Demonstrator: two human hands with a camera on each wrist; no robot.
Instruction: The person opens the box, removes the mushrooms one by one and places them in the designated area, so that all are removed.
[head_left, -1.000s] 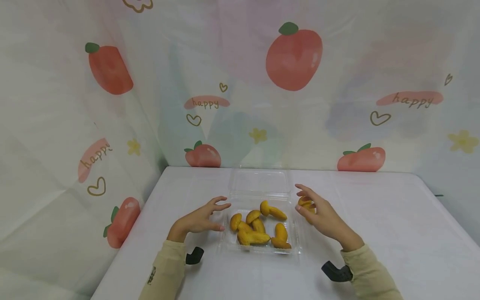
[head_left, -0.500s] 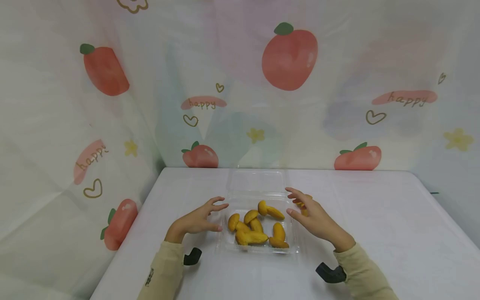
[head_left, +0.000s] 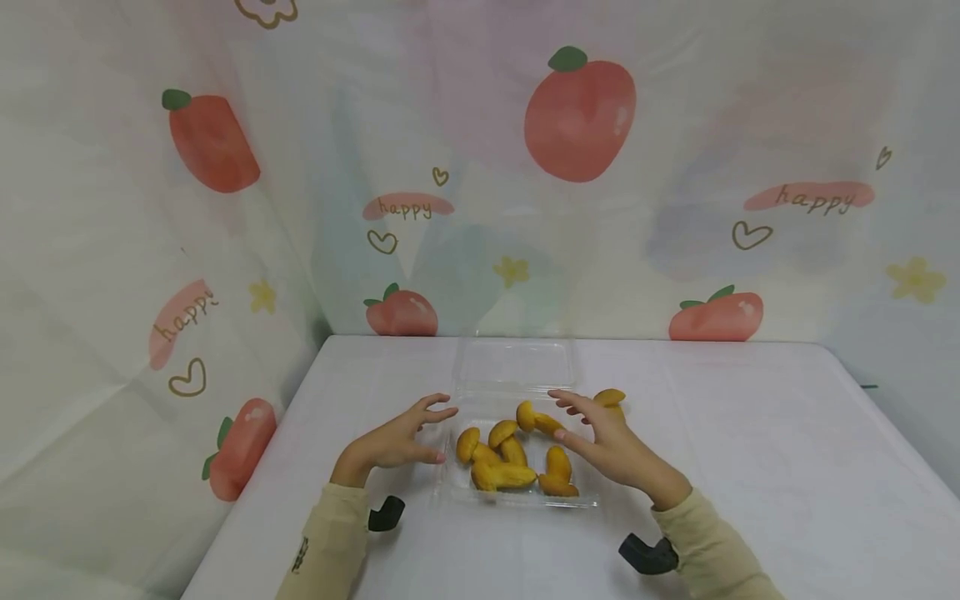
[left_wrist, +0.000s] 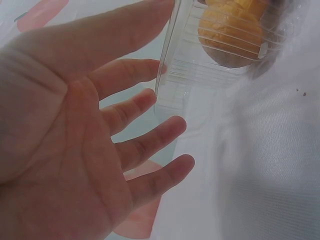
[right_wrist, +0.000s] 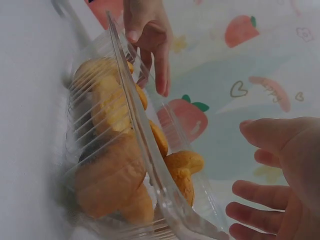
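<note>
While the left hand (head_left: 393,437) and right hand (head_left: 618,446), relaxed and empty, hang about the open plastic clamshell (head_left: 525,502) of yellow mushrooms (head_left: 513,450), the step seems a reach; grasping calls for curling fingers.

Toward the far edge of the bench (head_left: 750,433), the box (head_left: 540,502) and its lid (head_left: 517,364) are thin clear plastic, smooth and glossy at the rim, with fine ribs moulded into the box walls, while the yellow mushrooms (head_left: 504,476) look matt and faintly mottled. A dull white cloth (head_left: 255,542) of fine weave, lightly creased, covers the bench to its far corners, and past that edge hangs a matt printed sheet (head_left: 480,108), softly wrinkled. The sleeves (head_left: 326,537) are dull fabric; the black wrist pieces (head_left: 387,514) show a smooth low sheen, whether plastic or rubber unclear.
</note>
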